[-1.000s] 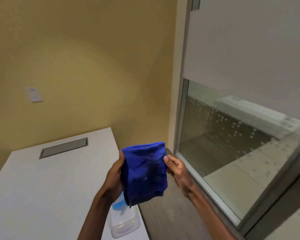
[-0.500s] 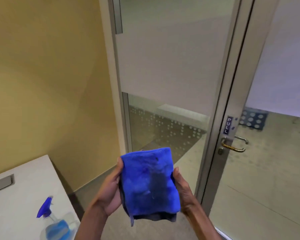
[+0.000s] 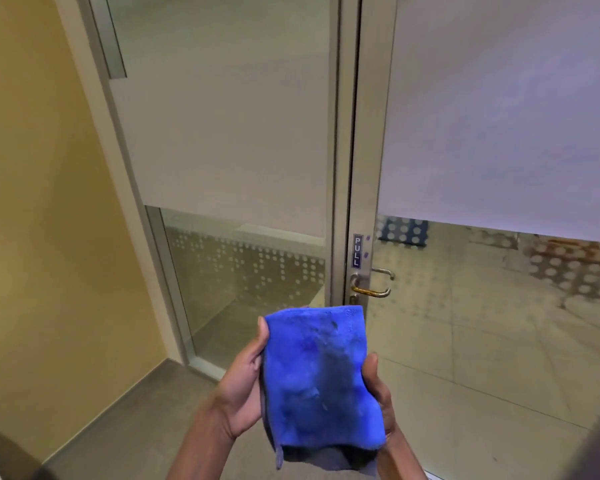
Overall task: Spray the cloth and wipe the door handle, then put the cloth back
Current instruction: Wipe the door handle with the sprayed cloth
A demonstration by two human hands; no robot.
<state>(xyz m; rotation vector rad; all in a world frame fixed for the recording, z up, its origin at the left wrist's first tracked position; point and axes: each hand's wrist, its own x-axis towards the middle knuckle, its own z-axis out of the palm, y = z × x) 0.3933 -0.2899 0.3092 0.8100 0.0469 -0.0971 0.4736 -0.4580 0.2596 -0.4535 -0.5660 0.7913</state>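
A yellow wall (image 3: pixel 42 202) stands left of a glass panel (image 3: pixel 222 133) (frosted above, dotted below); a "PULL" sign (image 3: pixel 357 250) sits on the door frame.

Single head cam — angled fwd and down, close over cloth (image 3: pixel 317 379), facing glass door (image 3: pixel 499 133).

Two bare forearms come up from the near edge of the view, one on the left and one on the right. No sleeve, cuff, watch, bracelet or glove shows on either arm as far down as the frame reaches. The left hand (image 3: pixel 245 386) shows its thumb, the heel of the palm and the wrist; no ring is visible on the thumb. The right hand (image 3: pixel 378 396) shows its thumb and wrist, likewise bare. The other fingers of both hands are hidden from the camera.
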